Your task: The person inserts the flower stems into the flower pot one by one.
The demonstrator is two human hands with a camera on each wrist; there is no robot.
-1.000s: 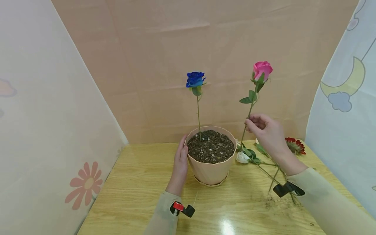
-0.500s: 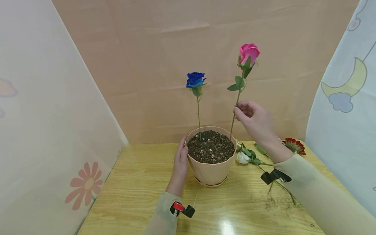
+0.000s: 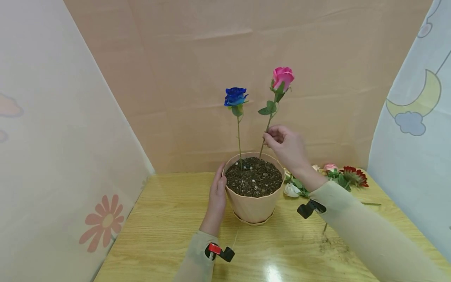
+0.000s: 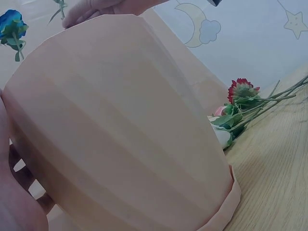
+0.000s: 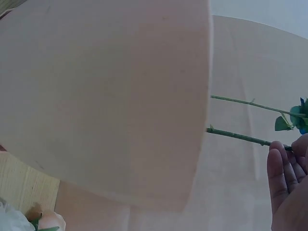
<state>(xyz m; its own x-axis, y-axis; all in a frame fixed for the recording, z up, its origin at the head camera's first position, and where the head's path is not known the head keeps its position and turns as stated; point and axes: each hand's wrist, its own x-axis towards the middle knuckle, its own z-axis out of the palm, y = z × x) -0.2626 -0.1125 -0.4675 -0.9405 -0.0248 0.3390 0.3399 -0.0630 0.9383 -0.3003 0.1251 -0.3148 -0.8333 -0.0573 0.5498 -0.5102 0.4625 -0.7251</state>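
Observation:
A pink rose with a leafy green stem is pinched partway down its stem by my right hand. It leans slightly right, its lower end over the back of the beige flowerpot in the head view. From the right wrist view, the pot wall hides the stem's lower end. Dark soil fills the pot, and a blue rose stands upright in it at the back left. My left hand rests against the pot's left side, fingers extended along the wall.
Right of the pot lie a white rose, a light pink rose and a dark red flower with crossing stems, partly behind my right forearm. Soil crumbs dot the wooden table. A backdrop rises behind.
My right hand has carried the pink rose left from beside the pot, first up, then down over the pot's back part. The left hand and the blue rose have stayed put.

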